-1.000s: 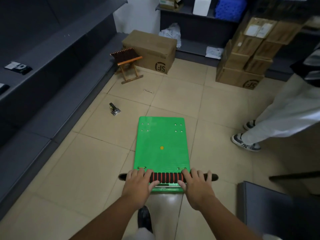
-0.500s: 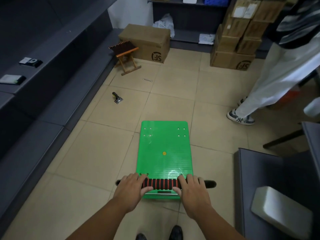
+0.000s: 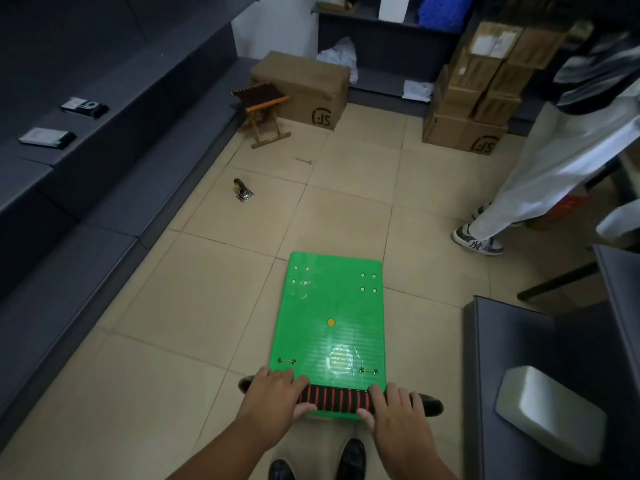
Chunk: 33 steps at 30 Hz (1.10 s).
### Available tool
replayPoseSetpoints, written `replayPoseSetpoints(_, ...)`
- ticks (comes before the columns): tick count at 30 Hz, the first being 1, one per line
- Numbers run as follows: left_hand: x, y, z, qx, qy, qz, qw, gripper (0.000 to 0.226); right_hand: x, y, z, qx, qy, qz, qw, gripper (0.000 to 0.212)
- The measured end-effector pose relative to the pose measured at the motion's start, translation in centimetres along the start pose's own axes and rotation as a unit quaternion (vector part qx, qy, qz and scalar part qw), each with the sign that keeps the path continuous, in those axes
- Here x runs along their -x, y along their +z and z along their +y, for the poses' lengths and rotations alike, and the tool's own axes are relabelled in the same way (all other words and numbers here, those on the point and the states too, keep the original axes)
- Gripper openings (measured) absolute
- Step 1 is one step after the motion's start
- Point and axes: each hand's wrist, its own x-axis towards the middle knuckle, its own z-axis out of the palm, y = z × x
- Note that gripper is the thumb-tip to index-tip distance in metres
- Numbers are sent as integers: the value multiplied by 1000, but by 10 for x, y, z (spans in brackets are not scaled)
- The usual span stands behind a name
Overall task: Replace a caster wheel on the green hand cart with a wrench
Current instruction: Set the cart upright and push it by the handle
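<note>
The green hand cart stands on the tiled floor in front of me, deck up, with bolt holes near its far corners. My left hand and my right hand both grip its black handle with red stripes, fingers curled over the bar. A loose caster wheel with a metal plate lies on the floor ahead to the left. Farther off, a small wrench lies on the tiles.
Dark grey shelving runs along the left. A folding wooden stool and cardboard boxes stand at the back. Another person's legs and shoes are on the right. A dark grey unit is close on my right.
The cart has come back toward me with both hands on its handle, so the caster and wrench lie farther ahead. The other person on the right has shifted.
</note>
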Motion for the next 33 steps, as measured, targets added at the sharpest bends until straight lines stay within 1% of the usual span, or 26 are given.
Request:
replayPoseSetpoints(2,-8,-9,-4,-13,-6,-42,999,58,-5,-2,-2,7,-1,2,1000,67)
replayPoseSetpoints(5,-14,-13,-6,-16,-13,-63,998,55,-13,-6,-1,10,-8,-31,999,73)
replayPoseSetpoints(8,-21,-12,-13,-8,-16,-46,999,54,-22,-6,-1,20,-18,-38,999,75)
replayPoseSetpoints(13,-44,-27,-21,31,-25,-40,998,50,-53,-11,3,13,3,-62,998,78)
replayPoseSetpoints(15,-61,-34,-29,28,-19,-29,999,51,-73,-17,5,3,0,-68,998,78)
replayPoseSetpoints(16,-72,-39,-34,23,-16,-26,999,53,-83,-26,5,-2,-3,-85,996,77)
replayPoseSetpoints(19,-104,-56,-44,-1,-12,-33,999,55,-123,-40,13,12,-15,-102,995,67)
replayPoseSetpoints(21,-123,-68,-50,11,-26,-31,999,54,-144,-48,20,-27,-4,-152,988,74)
replayPoseSetpoints(22,-136,-78,-54,7,-27,-33,999,54,-157,-54,22,-17,-10,-138,990,80)
replayPoseSetpoints(23,-149,-87,-59,-2,-21,-39,999,55,-172,-62,23,-37,-13,-156,987,82)
replayPoseSetpoints(24,-164,-97,-65,-16,-14,-47,999,55,-187,-67,23,-44,-16,-150,988,78)
replayPoseSetpoints(26,-195,-115,-79,-37,-16,-51,998,55,-222,-77,31,-71,-17,-154,985,58)
replayPoseSetpoints(28,-224,-128,-90,-38,-26,-45,998,53,-260,-84,42,-85,-33,-144,985,45)
replayPoseSetpoints(33,-295,-147,-110,-28,-33,-28,999,53,-338,-98,68,-97,-38,-138,985,33)
